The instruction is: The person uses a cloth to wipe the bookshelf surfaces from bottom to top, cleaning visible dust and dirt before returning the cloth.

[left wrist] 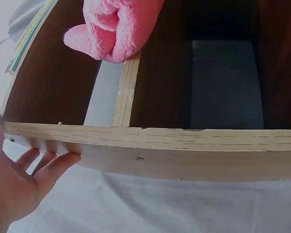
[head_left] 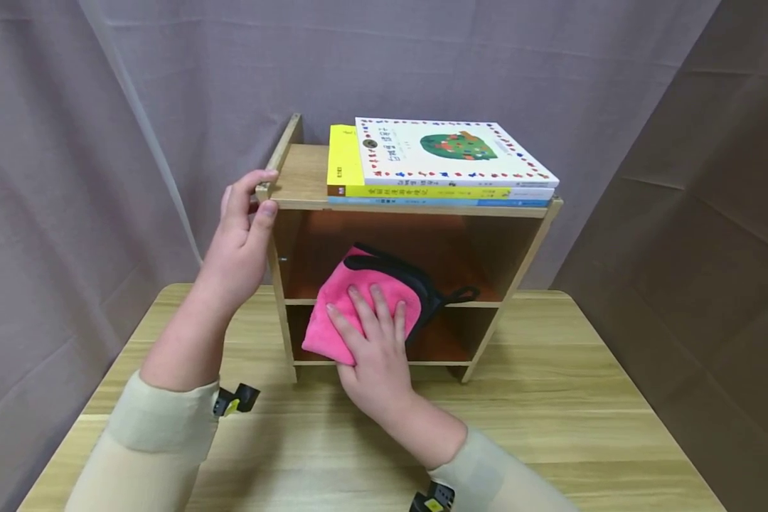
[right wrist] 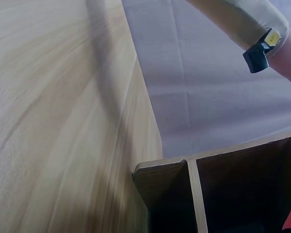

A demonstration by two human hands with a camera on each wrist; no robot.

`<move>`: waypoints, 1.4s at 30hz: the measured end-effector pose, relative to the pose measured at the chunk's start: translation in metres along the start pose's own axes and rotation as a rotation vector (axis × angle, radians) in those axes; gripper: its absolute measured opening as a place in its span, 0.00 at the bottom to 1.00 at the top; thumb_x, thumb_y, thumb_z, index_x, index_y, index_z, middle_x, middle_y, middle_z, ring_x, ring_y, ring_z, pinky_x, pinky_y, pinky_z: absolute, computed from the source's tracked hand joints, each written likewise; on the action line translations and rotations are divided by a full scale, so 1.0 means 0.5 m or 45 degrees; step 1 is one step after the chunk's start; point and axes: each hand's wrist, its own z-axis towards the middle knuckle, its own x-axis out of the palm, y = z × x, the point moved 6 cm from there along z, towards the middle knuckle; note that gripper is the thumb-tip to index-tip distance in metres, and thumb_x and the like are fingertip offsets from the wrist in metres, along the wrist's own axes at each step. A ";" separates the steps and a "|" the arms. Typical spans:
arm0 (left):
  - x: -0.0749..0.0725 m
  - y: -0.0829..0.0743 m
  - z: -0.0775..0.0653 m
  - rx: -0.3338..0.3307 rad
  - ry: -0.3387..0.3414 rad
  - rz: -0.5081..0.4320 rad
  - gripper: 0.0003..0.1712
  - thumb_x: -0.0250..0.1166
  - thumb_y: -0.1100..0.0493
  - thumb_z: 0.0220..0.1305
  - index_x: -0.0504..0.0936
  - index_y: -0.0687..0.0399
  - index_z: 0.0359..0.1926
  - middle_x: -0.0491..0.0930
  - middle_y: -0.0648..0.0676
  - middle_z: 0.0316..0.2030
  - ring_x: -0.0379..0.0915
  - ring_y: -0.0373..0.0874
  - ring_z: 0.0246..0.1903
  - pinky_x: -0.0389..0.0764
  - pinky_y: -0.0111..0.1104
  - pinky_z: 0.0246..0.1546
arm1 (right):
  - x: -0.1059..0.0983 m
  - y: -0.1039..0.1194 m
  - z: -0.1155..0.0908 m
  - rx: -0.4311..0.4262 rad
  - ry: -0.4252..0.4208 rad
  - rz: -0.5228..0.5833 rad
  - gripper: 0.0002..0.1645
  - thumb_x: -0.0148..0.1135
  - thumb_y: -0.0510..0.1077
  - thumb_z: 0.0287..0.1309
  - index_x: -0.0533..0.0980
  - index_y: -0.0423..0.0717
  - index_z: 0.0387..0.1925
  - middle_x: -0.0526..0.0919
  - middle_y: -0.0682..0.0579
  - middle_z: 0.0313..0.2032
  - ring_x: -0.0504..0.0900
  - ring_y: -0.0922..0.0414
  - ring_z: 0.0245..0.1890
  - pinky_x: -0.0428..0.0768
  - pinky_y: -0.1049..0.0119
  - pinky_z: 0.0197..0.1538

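Observation:
A small wooden bookshelf point(head_left: 384, 205) stands upright on the table. At its upper left corner my left hand point(head_left: 237, 235) grips the side panel, fingers along the outer face and thumb at the front edge. My right hand point(head_left: 377, 363) holds a pink plush cloth point(head_left: 329, 323) with a black side and a hanging loop. Its fingers lie spread over the pink, with the thumb hidden. The cloth covers part of the bookshelf's front opening and overlaps the middle shelf. In the left wrist view the bunched cloth point(left wrist: 128, 29) sits at the divider's front edge point(left wrist: 125, 92).
Several picture books lie stacked on the bookshelf's top board, a white one point(head_left: 409, 167) uppermost and a yellow one point(head_left: 343, 160) below it. The wooden table point(head_left: 582, 427) reaches around the shelf. Grey curtains point(head_left: 422, 57) hang behind and at the sides.

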 end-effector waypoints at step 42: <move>-0.006 0.004 0.002 0.015 0.056 0.053 0.25 0.48 0.47 0.78 0.61 0.40 0.71 0.59 0.58 0.62 0.61 0.53 0.60 0.69 0.51 0.54 | 0.048 0.080 0.034 -0.039 0.146 0.011 0.35 0.64 0.49 0.59 0.70 0.61 0.68 0.60 0.51 0.73 0.44 0.48 0.77 0.43 0.36 0.71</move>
